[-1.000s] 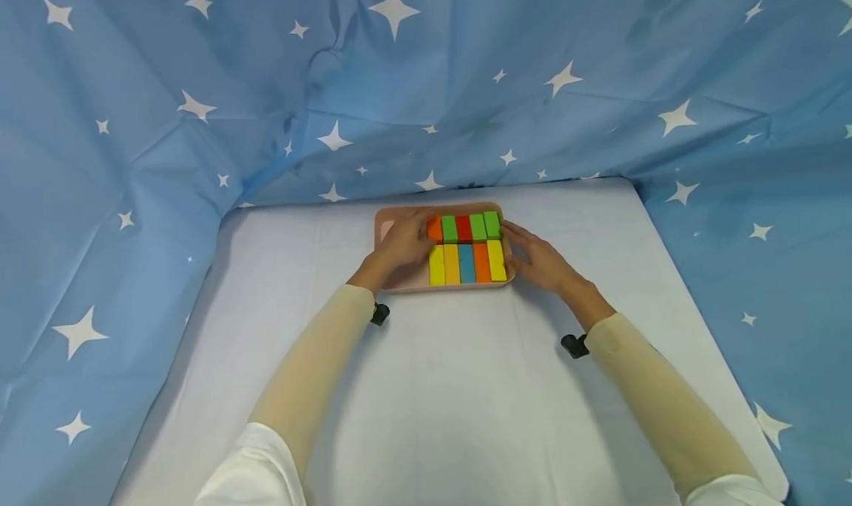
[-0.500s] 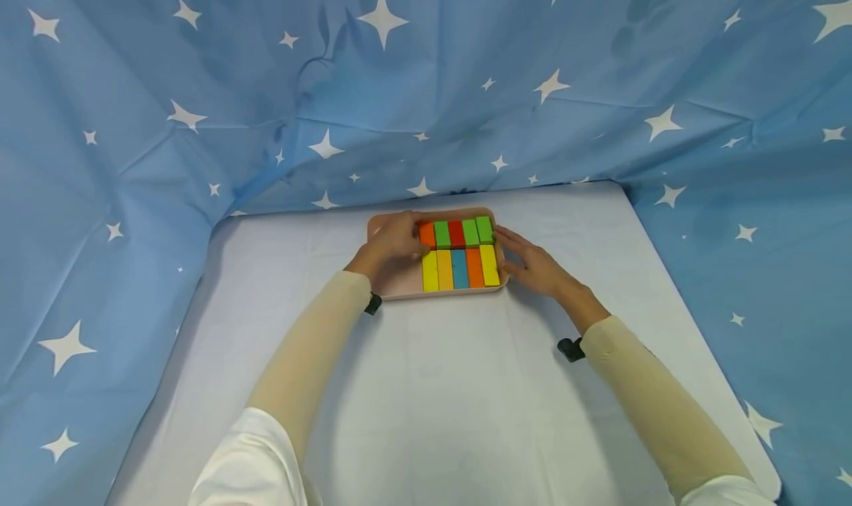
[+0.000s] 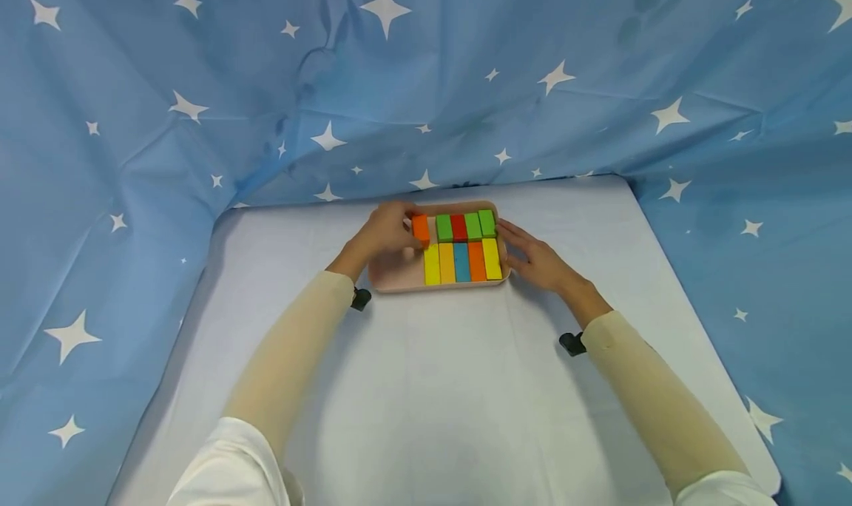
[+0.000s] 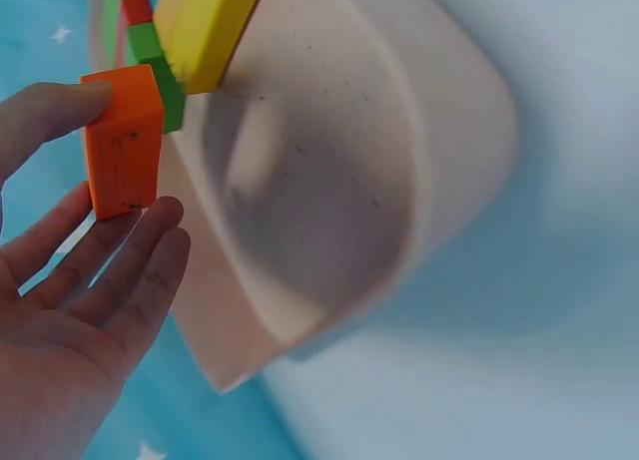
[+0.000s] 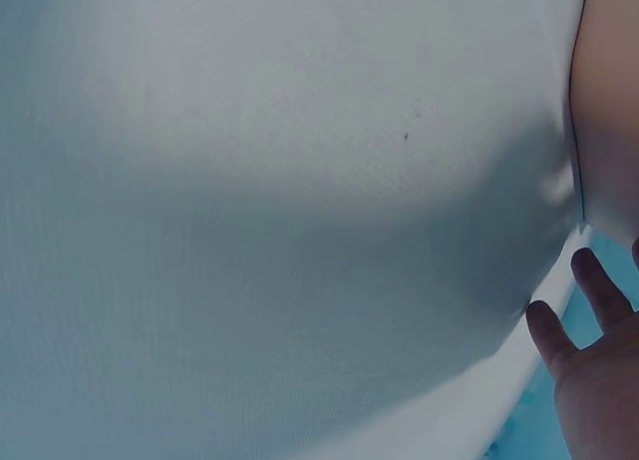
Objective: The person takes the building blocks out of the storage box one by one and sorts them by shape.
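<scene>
A pink tray (image 3: 391,278) (image 4: 399,141) sits at the far middle of the white table and holds two rows of coloured blocks (image 3: 462,247). My left hand (image 3: 389,228) pinches an orange block (image 3: 420,228) (image 4: 122,141) between thumb and fingers, lifted just left of the back row. The tray's left part is bare in the left wrist view. My right hand (image 3: 535,258) rests with straight fingers against the tray's right rim (image 3: 506,258). The right wrist view shows only fingertips (image 5: 589,330) and tablecloth.
The white tablecloth (image 3: 433,388) covers the table. A blue star-patterned curtain (image 3: 426,84) hangs close behind and along both sides. The table's right edge (image 3: 705,328) runs diagonally near my right forearm.
My left hand has taken the orange block out of the back row's left end and raised it leftward. The right hand stays at the tray's right rim.
</scene>
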The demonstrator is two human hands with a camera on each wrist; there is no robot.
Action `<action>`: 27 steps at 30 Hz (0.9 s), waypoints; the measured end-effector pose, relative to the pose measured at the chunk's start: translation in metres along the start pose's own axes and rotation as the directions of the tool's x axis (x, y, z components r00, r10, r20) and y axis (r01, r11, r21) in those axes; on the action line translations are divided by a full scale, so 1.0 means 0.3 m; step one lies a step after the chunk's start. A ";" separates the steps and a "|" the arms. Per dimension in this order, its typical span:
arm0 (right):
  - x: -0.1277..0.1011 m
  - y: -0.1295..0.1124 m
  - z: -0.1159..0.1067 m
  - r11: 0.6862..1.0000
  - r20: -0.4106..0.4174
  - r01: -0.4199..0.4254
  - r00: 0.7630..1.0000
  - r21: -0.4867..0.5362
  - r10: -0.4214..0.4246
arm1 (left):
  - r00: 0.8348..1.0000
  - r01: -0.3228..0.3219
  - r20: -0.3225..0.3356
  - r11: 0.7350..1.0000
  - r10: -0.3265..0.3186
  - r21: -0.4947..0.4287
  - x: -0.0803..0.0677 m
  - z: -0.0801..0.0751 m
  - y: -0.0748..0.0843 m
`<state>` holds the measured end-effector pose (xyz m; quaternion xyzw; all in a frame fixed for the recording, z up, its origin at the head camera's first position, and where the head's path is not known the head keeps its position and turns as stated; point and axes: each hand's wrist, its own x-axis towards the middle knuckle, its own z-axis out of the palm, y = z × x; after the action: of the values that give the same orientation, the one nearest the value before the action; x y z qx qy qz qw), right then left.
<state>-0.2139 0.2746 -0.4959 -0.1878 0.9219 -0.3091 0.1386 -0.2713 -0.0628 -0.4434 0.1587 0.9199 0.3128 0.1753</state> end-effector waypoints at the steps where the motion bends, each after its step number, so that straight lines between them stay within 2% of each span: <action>1: 0.001 0.001 -0.002 1.000 0.001 -0.003 1.000 0.000 0.003 | 1.000 -0.010 -0.005 1.000 0.010 -0.012 -0.013 -0.005 -0.001; 7: 0.004 0.007 -0.006 1.000 0.000 -0.022 1.000 -0.005 0.022 | 0.998 -0.061 -0.017 0.998 0.061 -0.018 -0.120 -0.026 -0.005; 13: 0.005 0.011 -0.013 0.999 -0.013 -0.033 0.999 -0.003 0.033 | 0.987 -0.161 -0.029 0.987 0.161 -0.015 -0.272 -0.026 -0.016; 15: 0.005 0.012 -0.019 0.999 -0.011 -0.034 0.999 -0.005 0.034 | 0.985 -0.171 -0.030 0.985 0.171 -0.024 -0.328 -0.020 -0.022; 21: 0.014 0.014 -0.016 0.999 0.001 -0.032 0.999 -0.006 0.032 | 0.991 -0.132 -0.007 0.991 0.132 -0.022 -0.482 -0.003 -0.064; 27: 0.023 0.009 0.000 1.000 0.007 -0.023 1.000 -0.007 0.023 | 0.997 -0.076 -0.002 0.997 0.076 -0.001 -0.579 0.029 -0.126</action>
<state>-0.2208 0.2736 -0.4986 -0.1788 0.9246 -0.3037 0.1448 -0.1203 -0.1565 -0.4350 0.1931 0.9132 0.3197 0.1627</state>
